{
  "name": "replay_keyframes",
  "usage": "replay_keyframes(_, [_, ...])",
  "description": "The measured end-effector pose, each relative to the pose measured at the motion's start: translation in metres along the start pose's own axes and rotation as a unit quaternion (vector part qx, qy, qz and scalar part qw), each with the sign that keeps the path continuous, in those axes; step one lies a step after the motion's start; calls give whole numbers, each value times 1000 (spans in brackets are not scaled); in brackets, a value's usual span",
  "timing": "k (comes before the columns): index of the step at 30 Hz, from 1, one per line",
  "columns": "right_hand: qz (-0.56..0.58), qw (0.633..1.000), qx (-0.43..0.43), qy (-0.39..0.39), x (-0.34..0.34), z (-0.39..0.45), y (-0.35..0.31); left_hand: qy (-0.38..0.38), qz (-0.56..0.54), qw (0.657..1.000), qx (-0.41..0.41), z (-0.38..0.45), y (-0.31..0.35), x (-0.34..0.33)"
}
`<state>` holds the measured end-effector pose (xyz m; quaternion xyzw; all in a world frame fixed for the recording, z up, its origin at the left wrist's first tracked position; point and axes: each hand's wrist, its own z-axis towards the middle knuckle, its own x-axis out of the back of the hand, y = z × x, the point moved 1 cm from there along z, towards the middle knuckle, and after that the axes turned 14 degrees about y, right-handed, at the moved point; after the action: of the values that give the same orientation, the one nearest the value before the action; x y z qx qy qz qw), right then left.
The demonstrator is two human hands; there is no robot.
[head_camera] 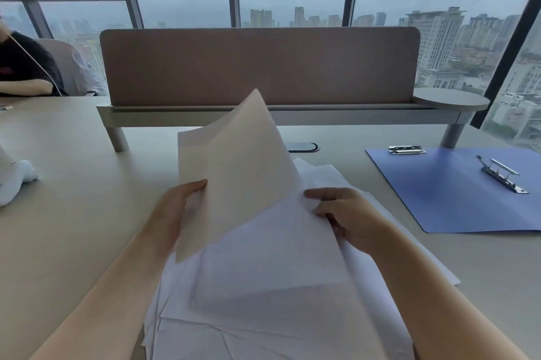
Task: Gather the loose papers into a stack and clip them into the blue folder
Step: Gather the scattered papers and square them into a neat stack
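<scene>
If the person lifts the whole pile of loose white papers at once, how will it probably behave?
The loose white paper sheets will probably flop and bend: the raised sheets that the left hand holds already curve. They lie fanned at different angles, so some would likely slide out. The pile looks thin, so probably light; the right hand grips only one edge.

Matt white paper sheets (263, 272), a smooth blue plastic folder (445, 201) with shiny metal clips (502, 176).

Pale desk (87, 178) by the window, with papers and a folder lying on it
Loose white papers (263, 301) are spread at the near middle; the open blue folder (445, 198) lies flat to the right, apart from them; a divider screen (257, 67) stands on legs at the back
</scene>
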<state>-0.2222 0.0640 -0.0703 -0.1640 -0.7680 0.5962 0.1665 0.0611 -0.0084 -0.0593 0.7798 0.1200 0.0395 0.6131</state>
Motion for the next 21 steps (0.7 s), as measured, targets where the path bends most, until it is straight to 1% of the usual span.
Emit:
replay_keyframes(2, [-14,1000,8,1,-3,2,4,-9,24,1000,2,-4,-4,-7])
replay_keyframes(4, [-39,999,36,13,-9,1,6,-15,43,999,-4,-6,-8,-13])
replay_keyframes(6, [-64,995,63,32,-14,1,9,-21,68,997,-28,-7,-12,-15])
replay_keyframes(8, [-62,994,68,58,-16,1,10,-27,86,995,-49,-8,-13,-17])
replay_keyframes(12, [-28,991,48,125,-17,3,13,-29,99,993,-62,-9,-14,-17])
replay_keyframes(15, [20,986,39,159,-14,-1,11,-30,99,992,-65,-10,-12,-18])
replay_keyframes(18, [92,982,-11,163,-15,-3,12,-37,111,991,-63,-11,-14,-21])
replay_keyframes(21, [120,980,-73,141,-17,-8,7,-45,137,986,-80,-10,-18,-23])
